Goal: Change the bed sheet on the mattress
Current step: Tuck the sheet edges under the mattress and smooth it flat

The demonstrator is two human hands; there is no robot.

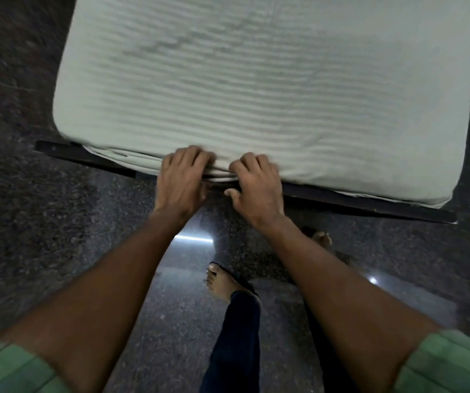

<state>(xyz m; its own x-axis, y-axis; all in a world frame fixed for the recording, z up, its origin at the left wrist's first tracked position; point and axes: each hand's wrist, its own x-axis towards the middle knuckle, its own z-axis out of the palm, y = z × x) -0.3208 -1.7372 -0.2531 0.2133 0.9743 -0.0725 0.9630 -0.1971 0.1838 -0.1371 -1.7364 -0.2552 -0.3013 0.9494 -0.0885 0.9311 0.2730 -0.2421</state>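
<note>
Pale green striped bed sheet [256,89] spread over mattress [415,195] on dark bed frame [370,204], bunched at near edge. Left hand [182,180] and right hand [256,185] side by side there, fingers [192,156] curled, gripping the fold. Likely tucking: best pulled taut, then pushed evenly under. Bare feet on dark speckled floor [43,222].

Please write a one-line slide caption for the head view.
Both hands, left hand and right hand, grip the pale green sheet at the mattress's near edge above the dark bed frame.
</note>
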